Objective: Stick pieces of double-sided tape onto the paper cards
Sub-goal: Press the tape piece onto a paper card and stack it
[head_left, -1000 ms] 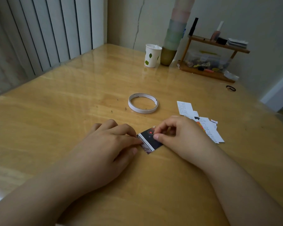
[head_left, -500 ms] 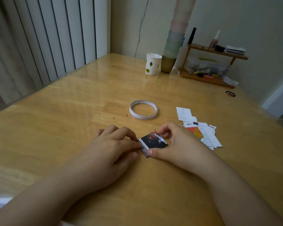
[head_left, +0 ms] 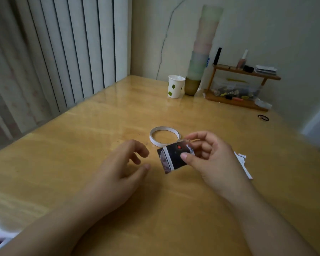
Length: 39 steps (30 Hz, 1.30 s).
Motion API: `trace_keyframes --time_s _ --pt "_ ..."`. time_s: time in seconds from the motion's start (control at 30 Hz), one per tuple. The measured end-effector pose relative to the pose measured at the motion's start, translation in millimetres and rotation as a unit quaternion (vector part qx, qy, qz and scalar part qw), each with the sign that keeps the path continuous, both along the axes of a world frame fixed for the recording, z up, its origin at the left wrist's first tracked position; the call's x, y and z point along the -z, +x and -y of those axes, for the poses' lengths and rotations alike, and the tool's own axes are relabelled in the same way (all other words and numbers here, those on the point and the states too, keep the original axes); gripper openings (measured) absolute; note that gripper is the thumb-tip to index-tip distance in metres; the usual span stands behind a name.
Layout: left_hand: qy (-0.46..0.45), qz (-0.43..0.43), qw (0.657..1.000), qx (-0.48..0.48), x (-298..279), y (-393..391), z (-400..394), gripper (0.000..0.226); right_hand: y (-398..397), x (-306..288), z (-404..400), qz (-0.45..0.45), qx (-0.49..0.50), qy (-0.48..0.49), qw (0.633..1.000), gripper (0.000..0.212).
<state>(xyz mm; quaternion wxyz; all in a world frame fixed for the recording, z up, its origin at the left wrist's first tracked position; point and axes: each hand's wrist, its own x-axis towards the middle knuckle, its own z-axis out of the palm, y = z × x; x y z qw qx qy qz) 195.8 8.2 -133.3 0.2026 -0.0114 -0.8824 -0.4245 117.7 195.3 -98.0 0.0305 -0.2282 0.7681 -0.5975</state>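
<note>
My right hand (head_left: 209, 156) pinches a small dark paper card (head_left: 171, 157) by its right side and holds it tilted just above the table. A white strip of tape runs down the card near its left edge. My left hand (head_left: 127, 163) hovers left of the card with fingers apart and curled, touching nothing. The white roll of double-sided tape (head_left: 164, 136) lies flat on the table just behind the card. A pile of white paper cards (head_left: 244, 163) lies to the right, mostly hidden behind my right hand.
The wooden table (head_left: 81, 145) ends at a curtain on the left. At the back stand a paper cup (head_left: 175, 86), a tall stack of cups (head_left: 201, 60) and a small wooden shelf (head_left: 242, 87) with clutter. A black hair tie (head_left: 263, 117) lies at the far right.
My right hand has lifted the card off the table and tilted it. My left hand has let go of the card and drawn back to the left with its fingers apart.
</note>
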Motion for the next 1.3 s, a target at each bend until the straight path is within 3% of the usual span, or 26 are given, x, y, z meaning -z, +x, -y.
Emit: trace_keyframes --time_s 0.07,0.13,0.2,0.27,0.33,0.4,0.5,0.63,0.67,0.73,0.77,0.9,1.03,1.3 --pt "0.104 0.06 0.992 -0.025 -11 -3 -3 0.005 2 -6 -1 -0.041 0.013 -0.029 0.999 0.034" --pt "0.21 0.18 0.961 -0.016 -25 -9 -9 0.02 3 -8 -2 -0.086 0.034 -0.035 0.995 0.032" --pt "0.354 0.288 0.889 0.045 -39 -16 -17 0.041 4 -9 -1 -0.125 0.037 -0.047 0.99 0.031" --pt "0.453 0.334 0.819 0.11 -50 -22 -23 0.05 6 -10 -2 -0.16 0.033 -0.053 0.985 0.033" --pt "0.501 0.32 0.795 0.123 -51 -28 -31 0.037 6 -11 -4 -0.171 0.037 -0.042 0.984 0.037" --pt "0.535 0.271 0.794 0.099 -47 -34 -37 0.017 6 -12 -7 -0.171 0.045 -0.03 0.984 0.04" --pt "0.566 0.174 0.802 0.076 -35 -41 -39 0.007 0 -10 -9 -0.143 0.063 -0.04 0.987 0.043" --pt "0.537 0.089 0.838 0.044 -26 -40 -30 0.011 -6 -5 -4 0.027 0.064 -0.065 0.995 0.009" --pt "0.516 0.076 0.853 0.036 -25 -39 -30 0.011 -5 -4 -3 0.057 0.041 -0.058 0.996 0.023" --pt "0.474 0.063 0.878 0.034 -25 -36 -31 0.013 -1 -2 0 0.066 0.009 -0.022 0.998 0.044" --pt "0.458 0.059 0.886 0.041 -25 -35 -32 0.016 2 -1 2 0.056 0.001 -0.005 0.998 0.044" --pt "0.453 0.065 0.887 0.058 -24 -33 -35 0.025 2 3 3 0.02 0.008 -0.002 1.0 0.004" --pt "0.446 0.074 0.89 0.051 -25 -33 -36 0.01 -1 2 0 0.013 0.024 -0.011 1.0 0.007" --pt "0.38 0.038 0.924 0.027 -23 -33 -36 0.02 -2 4 0 0.092 0.0 -0.041 0.995 0.014"
